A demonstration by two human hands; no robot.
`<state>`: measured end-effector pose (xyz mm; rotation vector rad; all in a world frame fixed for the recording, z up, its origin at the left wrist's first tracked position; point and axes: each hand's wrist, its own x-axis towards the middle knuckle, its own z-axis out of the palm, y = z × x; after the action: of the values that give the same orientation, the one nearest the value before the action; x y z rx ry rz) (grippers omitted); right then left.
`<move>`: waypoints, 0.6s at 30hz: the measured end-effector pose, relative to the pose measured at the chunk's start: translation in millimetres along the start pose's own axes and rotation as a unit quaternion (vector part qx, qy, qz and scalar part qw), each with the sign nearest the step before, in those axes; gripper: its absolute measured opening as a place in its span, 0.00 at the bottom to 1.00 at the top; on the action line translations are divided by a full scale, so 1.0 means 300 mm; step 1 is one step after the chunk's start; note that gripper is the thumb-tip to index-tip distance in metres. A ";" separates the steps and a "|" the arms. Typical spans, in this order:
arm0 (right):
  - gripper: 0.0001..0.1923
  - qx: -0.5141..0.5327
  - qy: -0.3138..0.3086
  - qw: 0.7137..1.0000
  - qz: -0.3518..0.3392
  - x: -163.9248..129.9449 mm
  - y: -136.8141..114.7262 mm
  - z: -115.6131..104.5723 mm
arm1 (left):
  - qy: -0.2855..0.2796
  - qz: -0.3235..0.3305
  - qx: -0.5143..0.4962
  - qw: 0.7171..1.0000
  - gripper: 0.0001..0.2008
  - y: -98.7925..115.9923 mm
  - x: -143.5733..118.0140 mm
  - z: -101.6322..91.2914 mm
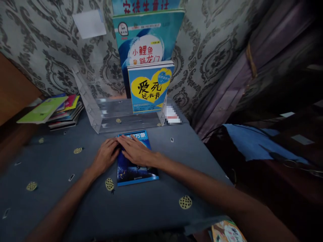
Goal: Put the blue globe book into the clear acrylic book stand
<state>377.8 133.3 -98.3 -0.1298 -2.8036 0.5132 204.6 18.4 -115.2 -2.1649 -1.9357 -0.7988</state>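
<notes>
A dark blue book (138,173) lies face up on the cloth-covered table, its top edge towards the stand. My right hand (136,152) rests flat across the upper part of its cover, fingers stretched out towards the top left corner, hiding part of the title. At the book's upper left edge is my left hand (108,153), fingers extended and reaching the corner. The two hands meet there, so the fingertips of the left one are partly hidden. Neither hand is wrapped round the book.
Behind the book stands a clear stepped rack (111,125) holding a blue-and-yellow book (151,89) and a teal book (148,30). A stack of books (67,112) sits at the left. Another book (228,232) shows below the table's front edge. Patterned curtain hangs behind.
</notes>
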 end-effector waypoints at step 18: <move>0.31 -0.051 0.013 0.997 0.060 -0.016 0.099 0.032 | 0.020 0.000 0.011 1.000 0.14 -0.003 -0.011 0.007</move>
<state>380.6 157.1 -118.8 -0.3262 -2.8078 0.3928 204.4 16.7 -118.8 -2.1206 -1.9164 -0.8111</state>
